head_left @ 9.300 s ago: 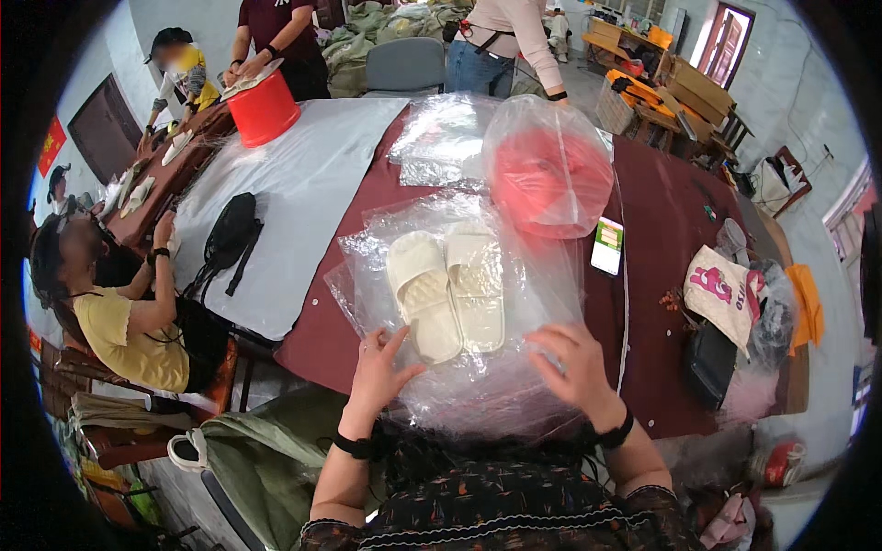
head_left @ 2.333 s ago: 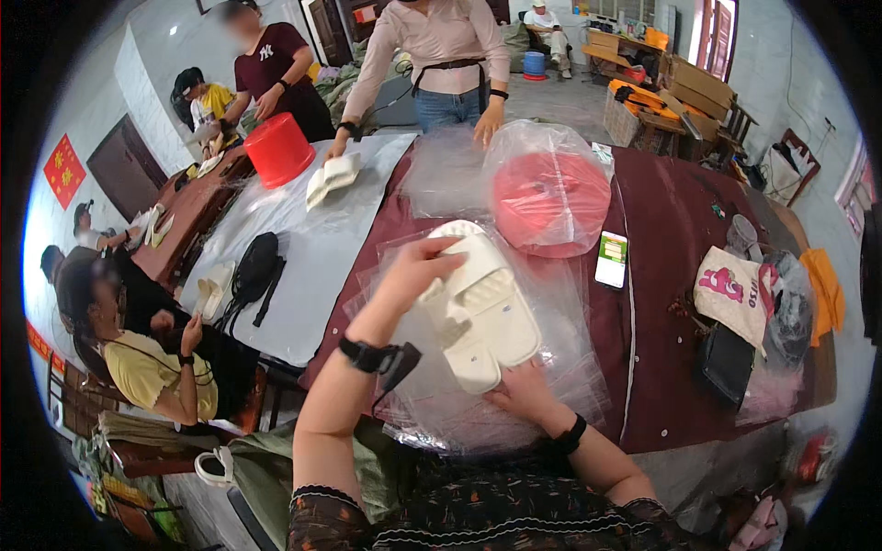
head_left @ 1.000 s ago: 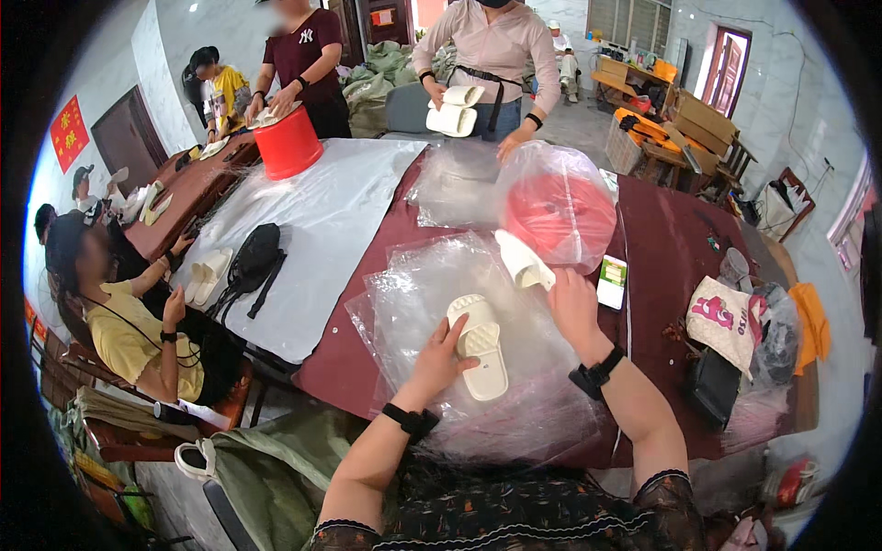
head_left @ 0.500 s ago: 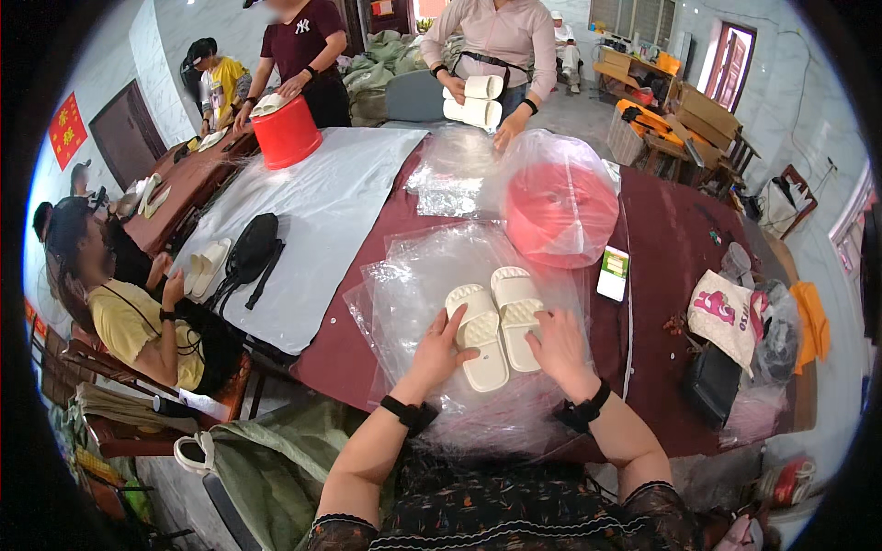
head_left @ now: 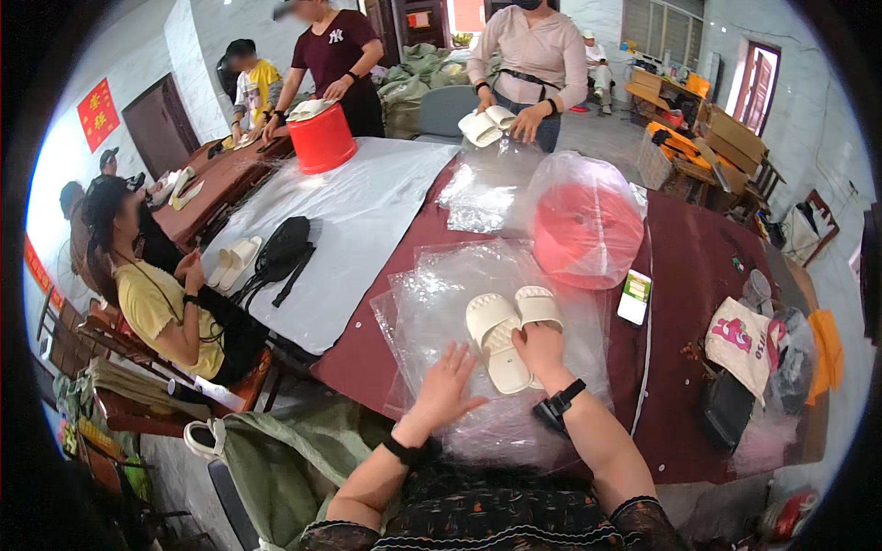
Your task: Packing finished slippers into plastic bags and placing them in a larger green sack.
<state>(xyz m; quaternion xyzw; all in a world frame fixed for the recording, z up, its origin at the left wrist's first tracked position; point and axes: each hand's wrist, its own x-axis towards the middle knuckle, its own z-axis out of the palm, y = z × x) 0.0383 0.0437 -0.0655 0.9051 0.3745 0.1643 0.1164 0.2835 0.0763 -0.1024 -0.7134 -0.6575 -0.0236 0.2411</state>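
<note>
A pair of cream slide slippers [head_left: 496, 321] with quilted straps lies side by side on a stack of clear plastic bags [head_left: 432, 317]. My right hand [head_left: 540, 351] is closed at the inner edge of the right slipper, covering much of its footbed; its fingertips are partly hidden. To the left of the slippers, my left hand [head_left: 447, 386] hovers over the bags with its fingers spread, holding nothing.
A red stool wrapped in clear plastic [head_left: 588, 234] stands beyond the bags. A phone [head_left: 635, 297] lies to its right, near a printed bag [head_left: 740, 340]. Across the table a co-worker holds slippers [head_left: 487, 126]; another stands behind a red stool [head_left: 322, 142].
My left hand has let go of the left slipper and drawn back toward me. My right hand has moved inward over the right slipper, and the two slippers now lie closer together.
</note>
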